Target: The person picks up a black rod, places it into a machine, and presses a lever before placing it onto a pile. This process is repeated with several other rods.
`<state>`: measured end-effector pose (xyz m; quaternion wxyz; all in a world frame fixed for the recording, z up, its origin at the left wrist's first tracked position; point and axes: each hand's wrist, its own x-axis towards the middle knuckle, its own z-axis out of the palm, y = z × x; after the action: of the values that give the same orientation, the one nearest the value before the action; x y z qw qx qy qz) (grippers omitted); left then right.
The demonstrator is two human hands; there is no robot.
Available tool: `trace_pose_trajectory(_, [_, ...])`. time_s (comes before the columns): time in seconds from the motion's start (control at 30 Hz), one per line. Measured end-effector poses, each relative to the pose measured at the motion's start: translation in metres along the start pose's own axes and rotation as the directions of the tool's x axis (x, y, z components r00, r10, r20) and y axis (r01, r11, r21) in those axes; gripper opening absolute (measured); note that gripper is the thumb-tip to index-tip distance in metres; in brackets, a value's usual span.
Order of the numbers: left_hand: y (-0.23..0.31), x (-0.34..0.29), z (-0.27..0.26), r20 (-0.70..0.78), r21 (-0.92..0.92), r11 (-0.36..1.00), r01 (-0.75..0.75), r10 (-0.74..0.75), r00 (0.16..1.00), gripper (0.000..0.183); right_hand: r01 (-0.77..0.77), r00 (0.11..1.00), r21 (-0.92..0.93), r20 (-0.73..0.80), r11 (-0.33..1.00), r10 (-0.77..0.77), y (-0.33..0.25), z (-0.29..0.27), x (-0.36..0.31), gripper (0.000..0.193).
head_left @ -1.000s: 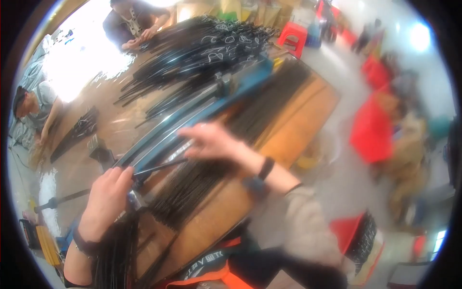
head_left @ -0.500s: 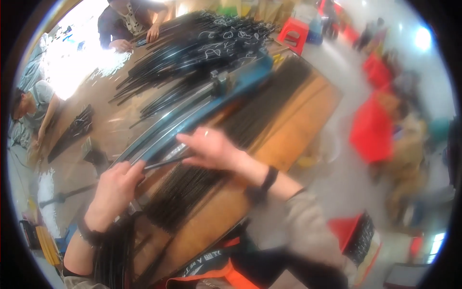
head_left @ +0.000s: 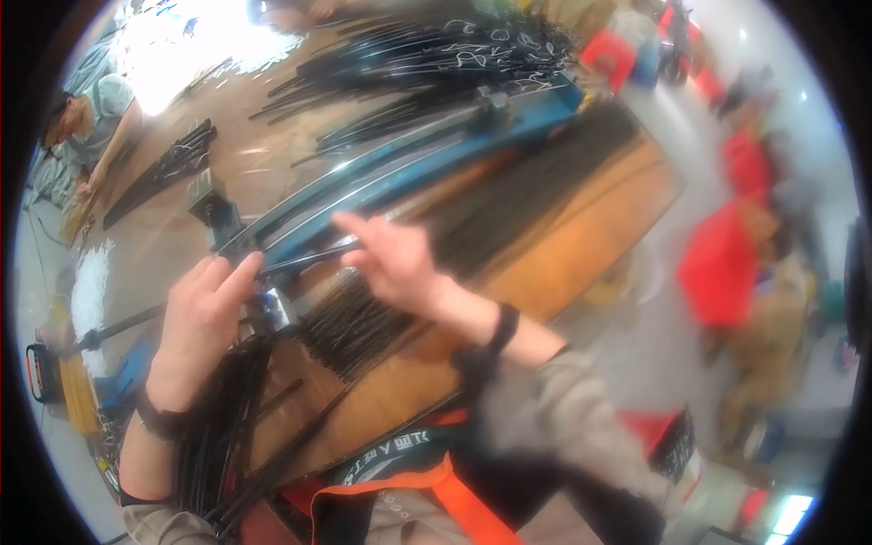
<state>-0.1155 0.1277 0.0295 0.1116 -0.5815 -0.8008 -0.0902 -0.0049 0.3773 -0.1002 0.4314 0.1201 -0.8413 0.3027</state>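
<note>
1. Here, a big brown worktop (head_left: 245, 163) spreads out under most of the things.
2. An orange-brown board (head_left: 536, 272) lies on the right, near side, with its long edge running from near to far.
3. A long blue rail (head_left: 518, 127) slants across the middle, from the near left to the far right.
4. A big pile of black rods (head_left: 436, 59) lies past the rail, at the far side, with white loops on it.
5. Lots of thin dark rods (head_left: 536, 191) lie side by side along the board. They look blurry.
6. Another person (head_left: 109, 104) is at the far left, leaning over.
7. More black rods (head_left: 213, 463) lie near, next to the left arm.
8. A small bunch of black rods (head_left: 163, 168) lies by itself on the left.
9. The right hand (head_left: 400, 263) has its pointing finger sticking out. Its thumb and other fingers pinch the right end of a dark rod (head_left: 309, 259).
10. The left hand (head_left: 202, 309) is curled, with its fingers closed on the left end of that rod.
11. The rod is between the two hands, just on the near side of the rail.
12. A shiny metal block (head_left: 275, 309) is just below the rod, by the left hand.
</note>
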Motion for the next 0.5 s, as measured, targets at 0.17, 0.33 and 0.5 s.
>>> trace_pose_trajectory(0.17, [-0.075, -0.068, -0.033, -0.193, 0.127, 0.961, 0.245, -0.218, 0.957, 0.022, 0.060, 0.998, -0.358, 0.032, 0.932, -0.052, 0.044, -0.016, -0.006, 0.027])
trace_pose_trajectory(0.33, [-0.127, -0.119, -0.073, -0.332, 0.213, 0.844, 0.492, -0.411, 0.849, 0.020, -0.256, 0.952, -0.083, 0.150, 0.963, 0.266, 0.044, 0.018, 0.005, 0.015])
trace_pose_trajectory(0.5, [-0.096, -0.130, -0.076, -0.382, 0.040, 0.885, 0.463, -0.415, 0.826, 0.021, -0.236, 0.939, 0.273, 0.310, 0.932, 0.147, -0.008, 0.097, 0.089, 0.013])
